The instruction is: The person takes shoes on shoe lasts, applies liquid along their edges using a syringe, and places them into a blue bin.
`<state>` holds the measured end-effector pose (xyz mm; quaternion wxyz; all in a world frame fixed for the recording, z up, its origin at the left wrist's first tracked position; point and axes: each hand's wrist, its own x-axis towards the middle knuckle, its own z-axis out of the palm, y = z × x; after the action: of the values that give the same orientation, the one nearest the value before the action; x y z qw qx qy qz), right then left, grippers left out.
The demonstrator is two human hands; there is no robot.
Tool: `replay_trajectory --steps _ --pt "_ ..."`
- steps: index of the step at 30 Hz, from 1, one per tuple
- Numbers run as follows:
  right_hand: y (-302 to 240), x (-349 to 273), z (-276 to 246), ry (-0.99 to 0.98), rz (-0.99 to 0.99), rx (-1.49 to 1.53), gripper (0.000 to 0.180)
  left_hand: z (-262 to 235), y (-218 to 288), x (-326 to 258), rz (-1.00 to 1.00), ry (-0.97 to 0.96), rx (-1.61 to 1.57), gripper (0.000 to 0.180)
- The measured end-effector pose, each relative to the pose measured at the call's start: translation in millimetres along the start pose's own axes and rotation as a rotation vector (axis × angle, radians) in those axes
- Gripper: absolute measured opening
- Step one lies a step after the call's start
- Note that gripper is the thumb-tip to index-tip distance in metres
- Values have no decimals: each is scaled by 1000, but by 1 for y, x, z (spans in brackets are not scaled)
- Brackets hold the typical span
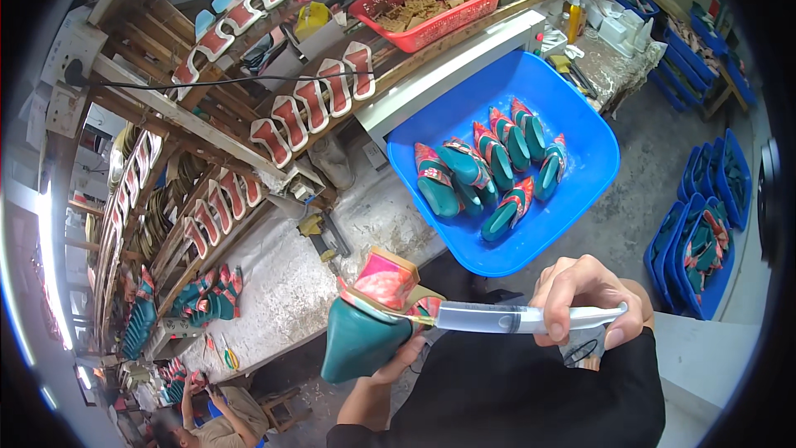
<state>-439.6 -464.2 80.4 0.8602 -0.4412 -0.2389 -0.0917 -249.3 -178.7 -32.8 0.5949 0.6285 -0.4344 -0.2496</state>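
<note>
My left hand [396, 358] holds a teal shoe last [365, 336] wearing a red and pink patterned shoe upper, gripped from below with the sole side toward me. My right hand [584, 297] grips a clear plastic syringe [514, 316], lying level, its tip touching the edge of the upper where a tan insole shows. A black apron covers my lap under both hands.
A big blue tray [580, 129] with several similar shoes on teal lasts lies just beyond my hands. Behind it run a worn workbench [274, 282], wooden racks of red-edged insoles [311, 104] and a red basket [423, 0]. More blue trays [701, 241] stack at the right. Another person [207, 419] sits lower left.
</note>
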Motion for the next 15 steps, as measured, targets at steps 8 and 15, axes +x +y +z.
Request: replay_trajectory --steps 8,15 --pt "20 11 -2 13 -32 -29 56 38 45 33 -31 200 -592 82" --pt "24 9 -2 100 56 -60 56 39 65 56 -165 191 -953 95"
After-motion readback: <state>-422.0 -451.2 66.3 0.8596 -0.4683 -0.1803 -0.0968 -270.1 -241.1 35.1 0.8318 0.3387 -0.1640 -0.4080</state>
